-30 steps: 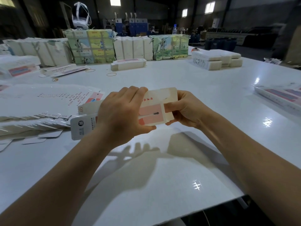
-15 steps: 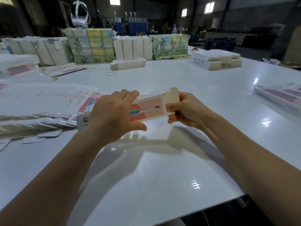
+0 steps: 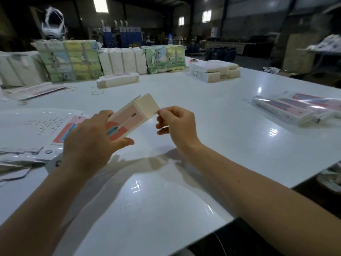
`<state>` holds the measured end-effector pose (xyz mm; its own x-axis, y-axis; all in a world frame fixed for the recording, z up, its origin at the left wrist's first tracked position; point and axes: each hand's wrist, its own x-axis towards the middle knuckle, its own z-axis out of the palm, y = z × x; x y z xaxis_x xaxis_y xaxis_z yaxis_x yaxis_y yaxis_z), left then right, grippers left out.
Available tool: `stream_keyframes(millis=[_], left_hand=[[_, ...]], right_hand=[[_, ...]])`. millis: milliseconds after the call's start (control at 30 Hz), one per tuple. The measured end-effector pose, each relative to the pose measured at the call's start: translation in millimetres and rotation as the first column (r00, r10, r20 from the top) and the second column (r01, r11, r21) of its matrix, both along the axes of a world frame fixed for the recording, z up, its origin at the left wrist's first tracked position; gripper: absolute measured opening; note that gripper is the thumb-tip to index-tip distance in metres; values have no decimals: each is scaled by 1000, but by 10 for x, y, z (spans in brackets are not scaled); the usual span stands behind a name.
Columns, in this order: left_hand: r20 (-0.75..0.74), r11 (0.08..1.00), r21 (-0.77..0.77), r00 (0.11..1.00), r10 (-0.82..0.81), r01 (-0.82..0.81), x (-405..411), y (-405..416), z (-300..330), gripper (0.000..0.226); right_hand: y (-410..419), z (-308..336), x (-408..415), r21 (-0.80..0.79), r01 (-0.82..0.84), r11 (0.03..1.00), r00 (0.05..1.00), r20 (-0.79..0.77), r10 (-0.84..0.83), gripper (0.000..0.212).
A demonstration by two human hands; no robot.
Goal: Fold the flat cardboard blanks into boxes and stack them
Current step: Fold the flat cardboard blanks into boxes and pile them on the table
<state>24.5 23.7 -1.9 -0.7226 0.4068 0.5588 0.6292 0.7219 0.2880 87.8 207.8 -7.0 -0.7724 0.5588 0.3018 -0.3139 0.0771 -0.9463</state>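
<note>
Cardboard blanks (image 3: 33, 126), printed pink and white, lie fanned flat on the left of a glossy white table (image 3: 212, 137). Just right of them, the left hand (image 3: 90, 143) grips a half-folded pink box (image 3: 127, 121) above the tabletop, fingers over its far side and thumb under its near edge, the box tilting up to the right. Its plain end flap (image 3: 147, 105) stands open, and the right hand (image 3: 177, 124), fingers curled, pinches that flap's right edge between thumb and forefinger. Farther back, one folded box (image 3: 118, 81) lies before a row of wrapped bundles (image 3: 70, 60); a low stack of white boxes (image 3: 215, 72) sits right of them. Plastic-wrapped packs (image 3: 295, 108) rest at far right.
</note>
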Motion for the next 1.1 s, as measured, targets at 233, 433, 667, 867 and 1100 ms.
stream_keyframes(millis=[233, 433, 667, 867, 1100], left_hand=[[5, 1000, -13, 1000, -27, 27, 34, 76, -24, 79], [54, 995, -49, 995, -89, 92, 60, 96, -59, 76], [52, 987, -131, 995, -82, 88, 39, 69, -81, 72], [27, 990, -128, 998, -61, 64, 76, 85, -68, 73], [8, 988, -150, 999, -35, 35, 130, 143, -82, 76]], right_hand=[[-170, -80, 20, 181, 31, 983, 998, -50, -23, 22], [-221, -85, 81, 328, 32, 944, 999, -35, -22, 14], [-186, -58, 77, 404, -100, 909, 993, 103, 63, 60], [-189, -43, 58, 446, 56, 893, 997, 23, -74, 18], [-201, -32, 73, 472, -6, 882, 1000, 22, -5, 23]])
